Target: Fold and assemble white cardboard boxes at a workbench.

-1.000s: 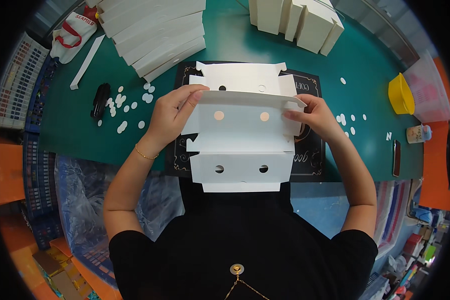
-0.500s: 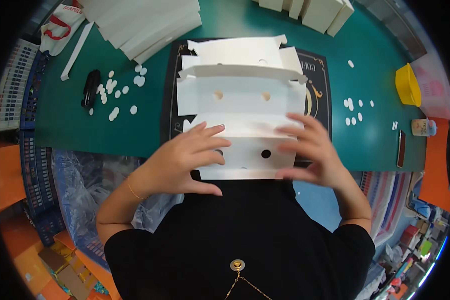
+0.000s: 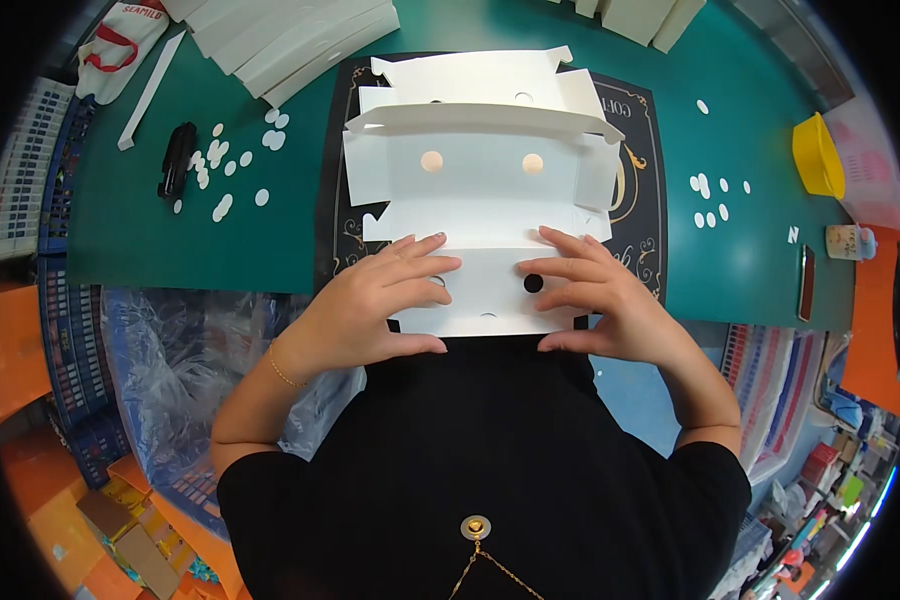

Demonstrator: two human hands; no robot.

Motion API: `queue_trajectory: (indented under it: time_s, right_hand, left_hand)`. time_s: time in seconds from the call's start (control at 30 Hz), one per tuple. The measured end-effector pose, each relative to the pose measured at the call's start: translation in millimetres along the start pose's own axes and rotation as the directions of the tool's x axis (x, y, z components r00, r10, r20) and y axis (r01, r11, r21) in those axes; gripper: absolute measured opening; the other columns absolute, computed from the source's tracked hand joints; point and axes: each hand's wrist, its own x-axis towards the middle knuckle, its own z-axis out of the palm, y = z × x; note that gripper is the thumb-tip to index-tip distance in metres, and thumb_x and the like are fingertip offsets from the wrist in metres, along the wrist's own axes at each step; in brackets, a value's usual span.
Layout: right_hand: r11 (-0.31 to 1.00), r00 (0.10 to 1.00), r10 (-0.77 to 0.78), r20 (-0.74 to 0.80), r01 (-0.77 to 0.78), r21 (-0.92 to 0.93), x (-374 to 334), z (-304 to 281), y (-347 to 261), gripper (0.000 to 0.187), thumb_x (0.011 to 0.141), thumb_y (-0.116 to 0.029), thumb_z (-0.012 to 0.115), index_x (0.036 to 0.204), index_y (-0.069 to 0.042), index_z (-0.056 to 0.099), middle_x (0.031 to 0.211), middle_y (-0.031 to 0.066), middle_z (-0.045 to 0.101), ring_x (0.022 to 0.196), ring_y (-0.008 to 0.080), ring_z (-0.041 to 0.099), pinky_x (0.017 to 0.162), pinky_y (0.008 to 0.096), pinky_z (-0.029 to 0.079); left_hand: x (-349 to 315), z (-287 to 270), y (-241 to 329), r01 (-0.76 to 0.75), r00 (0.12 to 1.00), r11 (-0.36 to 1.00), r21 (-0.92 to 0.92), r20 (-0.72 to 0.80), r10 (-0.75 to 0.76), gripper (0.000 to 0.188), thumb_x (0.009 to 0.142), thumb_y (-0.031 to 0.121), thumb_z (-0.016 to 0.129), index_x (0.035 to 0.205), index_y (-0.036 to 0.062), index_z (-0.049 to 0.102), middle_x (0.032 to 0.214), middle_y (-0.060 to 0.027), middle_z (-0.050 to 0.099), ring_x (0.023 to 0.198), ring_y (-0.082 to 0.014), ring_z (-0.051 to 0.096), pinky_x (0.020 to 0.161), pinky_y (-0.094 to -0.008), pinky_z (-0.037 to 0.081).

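An unfolded white carton (image 3: 490, 195) lies on a black mat (image 3: 642, 235) at the middle of the green table (image 3: 740, 285), its near panel reaching the table's near edge, its long far fold standing up. The left hand (image 3: 370, 305) is spread wide, fingertips over the left part of the near panel, thumb at its near edge. The right hand (image 3: 620, 310) mirrors it on the right, fingers beside the dark round hole (image 3: 534, 283); whether either thumb grips the board from beneath cannot be told. Findings of risk: uneven pressure from the two hands could crease the near panel off its score line; a fingertip pushing into a hole could tear its rim; the slim side tabs could buckle if caught under a palm. Loose white discs (image 3: 210, 160) lie to the left, near a black tool (image 3: 177, 160); a sweeping forearm could scatter them.
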Motion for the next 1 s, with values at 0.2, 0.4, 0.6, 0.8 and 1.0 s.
queue_trajectory:
  time_s: [0.2, 0.4, 0.6, 0.8, 1.0]
  right_hand:
    - [0.992, 0.999, -0.010, -0.030, 0.014, 0.123, 2, -3, 4, 0.034, 0.067, -0.021, 0.092, 0.093, -0.011, 0.072, 0.135, 0.0051, 0.064, 0.144, 0.0362, 0.041, 0.113, 0.0557, 0.036]
    - [0.991, 0.999, -0.010, -0.042, 0.016, 0.134, 0, 1, 9, 0.029, 0.069, -0.019, 0.091, 0.091, -0.011, 0.073, 0.131, 0.0050, 0.067, 0.143, 0.0357, 0.043, 0.114, 0.0553, 0.035]
    - [0.996, 0.999, -0.026, -0.031, 0.028, 0.079, 2, -5, -1, 0.021, 0.074, -0.020, 0.088, 0.087, -0.010, 0.075, 0.129, 0.0043, 0.068, 0.143, 0.0351, 0.043, 0.114, 0.0632, 0.029]
    - [0.998, 0.999, -0.011, -0.038, 0.013, 0.067, -3, 0, 2, 0.010, 0.081, -0.016, 0.083, 0.086, -0.012, 0.075, 0.129, 0.0022, 0.068, 0.145, 0.0337, 0.041, 0.114, 0.0657, 0.027]
    - [0.987, 0.997, 0.056, -0.054, -0.064, -0.148, -3, 1, -9, 0.012, 0.084, -0.010, 0.078, 0.094, -0.013, 0.071, 0.129, -0.0001, 0.069, 0.144, 0.0334, 0.043, 0.116, 0.0635, 0.026]
  left_hand:
    - [4, -5, 2, -0.004, 1.000, 1.000, -0.002, 0.026, 0.004, 0.046, 0.065, 0.026, 0.092, 0.101, 0.0084, 0.069, 0.138, -0.0092, 0.062, 0.137, -0.0348, 0.050, 0.113, -0.0484, 0.041]
    - [1, -3, -6, -0.004, 0.999, 0.999, -0.033, 0.036, 0.005, 0.042, 0.065, 0.027, 0.091, 0.097, 0.0081, 0.071, 0.138, -0.0097, 0.063, 0.137, -0.0348, 0.051, 0.113, -0.0473, 0.042]
    - [5, -7, -1, -0.008, 0.999, 1.000, -0.030, 0.051, 0.010, 0.037, 0.068, 0.024, 0.090, 0.096, 0.0077, 0.073, 0.137, -0.0102, 0.063, 0.137, -0.0348, 0.050, 0.113, -0.0480, 0.041]
    - [2, -5, -5, -0.005, 0.999, 0.998, -0.061, 0.048, 0.008, 0.024, 0.075, 0.018, 0.086, 0.093, 0.0064, 0.074, 0.135, -0.0108, 0.064, 0.137, -0.0352, 0.051, 0.114, -0.0492, 0.041]
    - [8, -8, 2, -0.010, 0.999, 1.000, -0.027, 0.040, 0.011, 0.008, 0.088, 0.009, 0.073, 0.088, 0.0037, 0.067, 0.121, -0.0113, 0.068, 0.137, -0.0379, 0.051, 0.114, -0.0507, 0.040]
